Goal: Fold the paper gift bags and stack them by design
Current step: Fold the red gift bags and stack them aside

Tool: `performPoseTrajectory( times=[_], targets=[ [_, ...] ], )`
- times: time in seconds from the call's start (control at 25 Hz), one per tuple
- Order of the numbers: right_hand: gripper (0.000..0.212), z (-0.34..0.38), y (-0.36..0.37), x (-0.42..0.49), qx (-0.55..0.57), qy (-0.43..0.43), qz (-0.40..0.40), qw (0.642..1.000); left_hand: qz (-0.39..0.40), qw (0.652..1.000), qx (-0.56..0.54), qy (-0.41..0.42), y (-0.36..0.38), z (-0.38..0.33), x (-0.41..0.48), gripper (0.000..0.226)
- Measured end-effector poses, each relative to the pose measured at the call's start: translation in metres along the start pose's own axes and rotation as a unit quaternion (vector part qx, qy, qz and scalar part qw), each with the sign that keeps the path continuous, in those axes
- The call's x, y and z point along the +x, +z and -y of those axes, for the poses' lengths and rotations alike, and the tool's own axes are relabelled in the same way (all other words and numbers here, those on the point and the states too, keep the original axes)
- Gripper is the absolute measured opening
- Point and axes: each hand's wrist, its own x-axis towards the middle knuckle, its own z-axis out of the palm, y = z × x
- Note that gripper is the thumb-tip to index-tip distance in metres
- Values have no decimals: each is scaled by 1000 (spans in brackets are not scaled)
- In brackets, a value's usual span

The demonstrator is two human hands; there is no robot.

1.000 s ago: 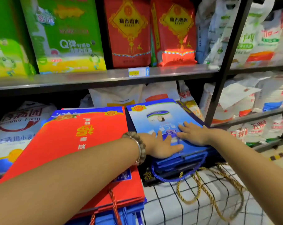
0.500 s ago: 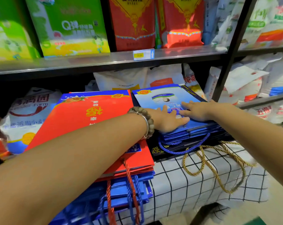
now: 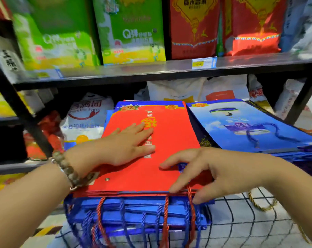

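Two stacks of folded paper gift bags lie side by side on a checked cloth (image 3: 241, 222). The left stack has a red bag (image 3: 171, 140) on top, with blue bags (image 3: 137, 210) and rope handles beneath it. The right stack is topped by a blue sky-print bag (image 3: 241, 126) with a blue cord lying on it. My left hand (image 3: 123, 145), a bead bracelet on its wrist, rests flat on the red bag. My right hand (image 3: 203, 169) touches the red bag's near right corner, fingers spread, thumb at the front edge of the stack.
A metal shelf (image 3: 151, 72) runs just above the stacks, holding green and red rice packages. White sacks (image 3: 187, 90) sit behind the stacks. Black shelf uprights stand at the left (image 3: 17, 108) and the right (image 3: 301, 97). Gold rope handles (image 3: 260, 203) lie on the cloth.
Both hands left the blue sky-print stack and moved left onto the red bag stack. The view shifted left and down with them.
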Motion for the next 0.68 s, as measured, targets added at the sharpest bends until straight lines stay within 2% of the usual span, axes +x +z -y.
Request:
performPoseTrajectory(
  times=[0.08,0.24,0.32,0.4,0.48,0.52,0.6,0.68],
  targets=[
    [33,0,6,6,-9,-7,-34,999,-16,1000,-17,-3,9,1,-1,66],
    [4,7,14,11,9,-3,-110,994,-34,999,-36,12,11,2,2,66],
    [13,9,13,15,78,41,-187,978,-68,994,-65,53,5,-1,-3,72],
    [21,10,12,23,177,80,-238,952,-96,961,-228,124,-4,-8,-13,59],
    [28,7,15,30,213,102,-257,937,-39,910,-380,160,-10,-18,-30,39],
    [30,4,17,33,224,112,-266,931,-13,901,-398,170,-9,-22,-37,32],
    [30,4,21,38,212,130,-290,924,-23,919,-352,174,0,-34,-47,24],
    [30,6,24,38,114,143,-331,926,-88,903,-403,120,3,-41,-49,20]
  ],
)
